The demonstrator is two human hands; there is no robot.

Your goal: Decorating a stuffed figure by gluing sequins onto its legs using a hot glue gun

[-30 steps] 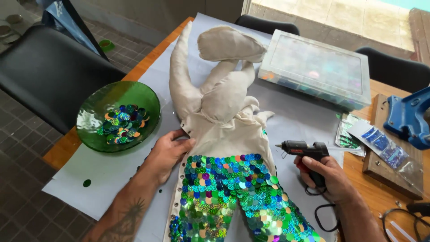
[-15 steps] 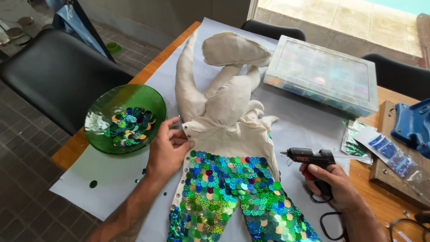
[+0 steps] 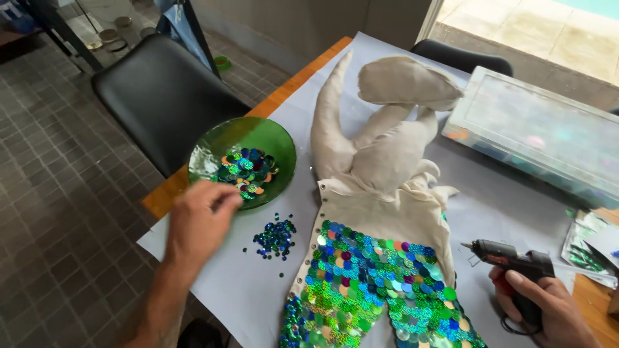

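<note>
Black chair [image 3: 161, 96] stands at the table's [image 3: 274, 103] far-left edge, w/ another chair [image 3: 461, 58] at the far end. Clear plastic box [image 3: 535, 138] sits top right on grey paper [image 3: 245, 290]. Packets [image 3: 590, 248] lie at right edge; tiled floor [image 3: 58, 193] on left.

Green glass bowl [image 3: 245, 138] sits at the table's left edge with a heap of shiny sequins [image 3: 246, 169] inside. The black glue gun [image 3: 509, 258] sits gripped, nozzle pointing left, just right of the cream fabric piece [image 3: 380, 193] half covered in green-blue sequins.
</note>
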